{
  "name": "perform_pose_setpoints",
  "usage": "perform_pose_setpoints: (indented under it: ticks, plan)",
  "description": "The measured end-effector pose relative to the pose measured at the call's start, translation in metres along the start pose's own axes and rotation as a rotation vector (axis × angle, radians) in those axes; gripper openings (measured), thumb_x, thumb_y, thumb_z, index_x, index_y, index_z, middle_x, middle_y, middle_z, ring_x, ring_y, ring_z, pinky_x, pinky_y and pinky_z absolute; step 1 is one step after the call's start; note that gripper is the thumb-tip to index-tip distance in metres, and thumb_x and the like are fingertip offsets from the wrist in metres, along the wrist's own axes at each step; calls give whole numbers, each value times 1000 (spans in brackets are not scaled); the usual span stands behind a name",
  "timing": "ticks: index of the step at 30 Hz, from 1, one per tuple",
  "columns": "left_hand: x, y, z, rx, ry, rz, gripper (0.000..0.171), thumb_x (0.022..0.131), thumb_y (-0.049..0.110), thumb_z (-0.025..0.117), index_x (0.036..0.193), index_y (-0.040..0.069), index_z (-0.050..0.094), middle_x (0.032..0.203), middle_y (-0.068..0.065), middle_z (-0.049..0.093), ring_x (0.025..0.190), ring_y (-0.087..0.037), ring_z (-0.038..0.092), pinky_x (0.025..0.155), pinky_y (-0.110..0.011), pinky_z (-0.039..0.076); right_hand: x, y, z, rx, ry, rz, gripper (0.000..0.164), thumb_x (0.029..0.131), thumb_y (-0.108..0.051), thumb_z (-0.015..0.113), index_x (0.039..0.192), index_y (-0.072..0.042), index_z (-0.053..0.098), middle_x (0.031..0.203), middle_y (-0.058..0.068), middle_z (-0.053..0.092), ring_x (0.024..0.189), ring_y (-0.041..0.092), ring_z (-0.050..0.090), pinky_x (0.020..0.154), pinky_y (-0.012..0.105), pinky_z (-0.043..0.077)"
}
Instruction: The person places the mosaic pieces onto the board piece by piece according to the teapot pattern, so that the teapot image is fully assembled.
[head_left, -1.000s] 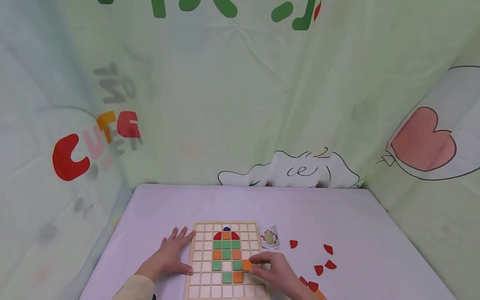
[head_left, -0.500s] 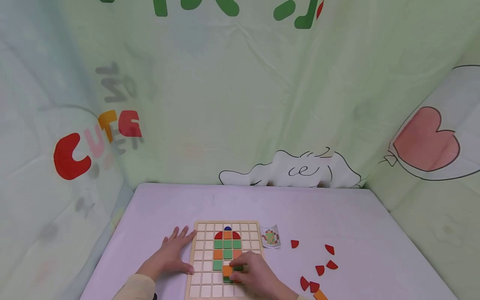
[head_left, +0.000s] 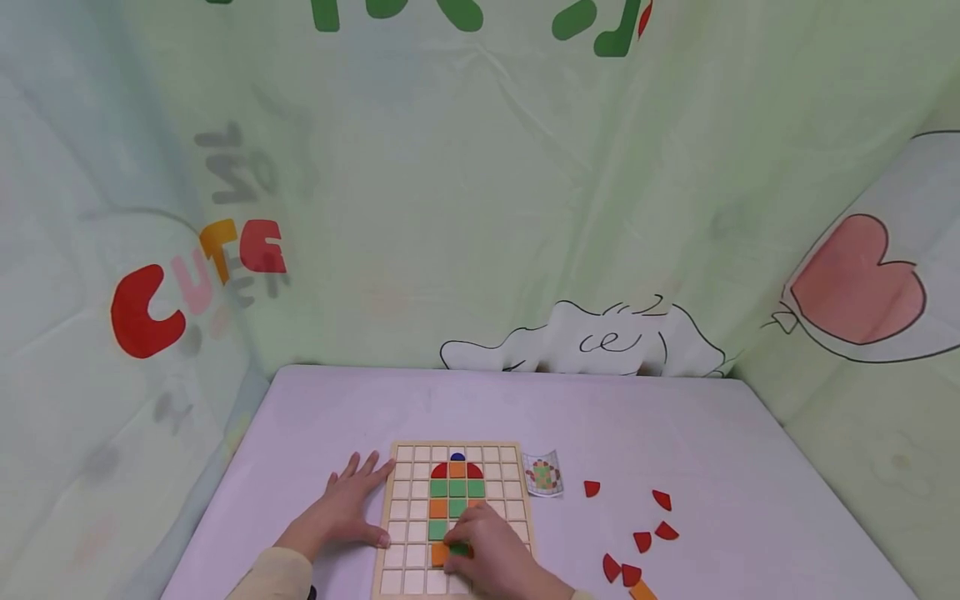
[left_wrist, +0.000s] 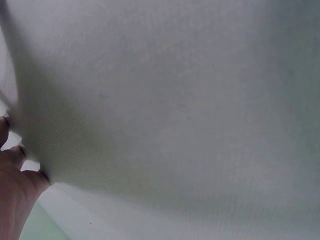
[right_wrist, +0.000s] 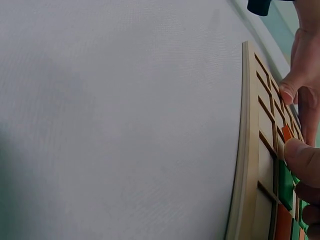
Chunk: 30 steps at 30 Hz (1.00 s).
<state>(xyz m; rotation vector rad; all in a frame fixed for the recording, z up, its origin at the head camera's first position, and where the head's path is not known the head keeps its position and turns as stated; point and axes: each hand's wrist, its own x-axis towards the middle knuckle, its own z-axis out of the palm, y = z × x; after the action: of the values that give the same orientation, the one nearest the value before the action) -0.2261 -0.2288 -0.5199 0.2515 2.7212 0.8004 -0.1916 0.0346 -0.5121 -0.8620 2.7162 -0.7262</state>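
A wooden grid board (head_left: 413, 581) lies on the table, bearing green square tiles (head_left: 438, 530), orange ones, two red quarter-round pieces (head_left: 439, 472) and a blue half-round piece (head_left: 457, 457). My right hand (head_left: 491, 550) pinches an orange square tile (head_left: 438, 555) over a lower row, just left of a green tile. That orange tile (right_wrist: 286, 132) shows at the thumb tip in the right wrist view. With fingers spread, my left hand (head_left: 341, 510) rests at the board's left edge. The right hand covers part of the lower pattern.
A small picture card (head_left: 542, 474) with a coloured grid pattern lies right of the board. Several red quarter-round pieces (head_left: 666, 530) are scattered farther right, with an orange piece (head_left: 642, 590) near the front. Printed curtains (head_left: 480, 208) stand behind and beside the table (head_left: 337, 408).
My right hand has carried the orange tile leftward and slightly nearer across the board, from right of the pattern to left of the lower green tile. The left hand has stayed in place.
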Motion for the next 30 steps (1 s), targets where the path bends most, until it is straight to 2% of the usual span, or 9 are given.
perform_pose_setpoints:
  ticks: [4,10,17,30]
  plan:
    - [0,0,0,6,-1,-2,117,58,37,99,156,10,41,166,-25,29,155,-53,12,118,-77,13,0,-2,3,-69,21,-17,20,81,-28,86,97,-17,83,91,-15,67,90,2,51,84,22,51]
    - [0,0,0,8,7,12,116,58,37,99,156,9,42,165,-26,30,154,-54,13,117,-78,14,3,-5,6,-111,33,-12,21,79,-30,88,95,-18,82,93,-13,69,90,5,53,95,29,51]
    - [0,-2,0,-2,2,17,118,57,38,99,156,9,41,165,-26,29,154,-54,12,117,-78,13,3,-4,8,-125,57,-14,21,77,-31,89,93,-18,82,89,-13,68,87,4,48,80,21,50]
    - [-1,-1,0,-2,10,13,118,58,38,98,156,9,41,166,-25,29,155,-53,13,118,-77,13,2,-6,9,-130,113,-33,19,76,-29,90,87,-18,79,85,-14,66,87,4,47,80,21,49]
